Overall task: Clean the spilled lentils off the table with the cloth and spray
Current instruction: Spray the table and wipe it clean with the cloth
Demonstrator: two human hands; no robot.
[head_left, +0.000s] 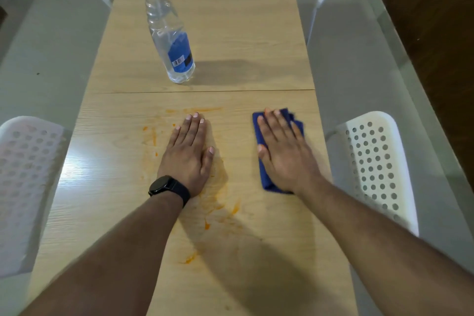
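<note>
- Pale wood-grain table (256,33), long and narrow, with a thin seam across its width; grey floor on both sides, dark wall at far right.
- White perforated plastic chair (23,177), near left, blurred and cut off by the frame edge; another like it at far left, only partly visible.
- Orange lentil smears (218,202), thin streaks and blots around and below the left hand; part of the stain is hidden under the palm.
- Left hand (189,156), flat on the table, fingers straight and together, holding nothing; black watch (164,186) on the wrist.
- Spray bottle (166,31), clear ribbed plastic, blue label and blue trigger head, upright beyond the seam; nozzle top cropped.
- Right hand (284,154), fingers spread, pressing flat on the cloth.
- Cloth (264,177), dark blue, folded, mostly covered by the hand, near the right table edge.
- White perforated chairs, near right (377,164) and far right, partly cropped.
</note>
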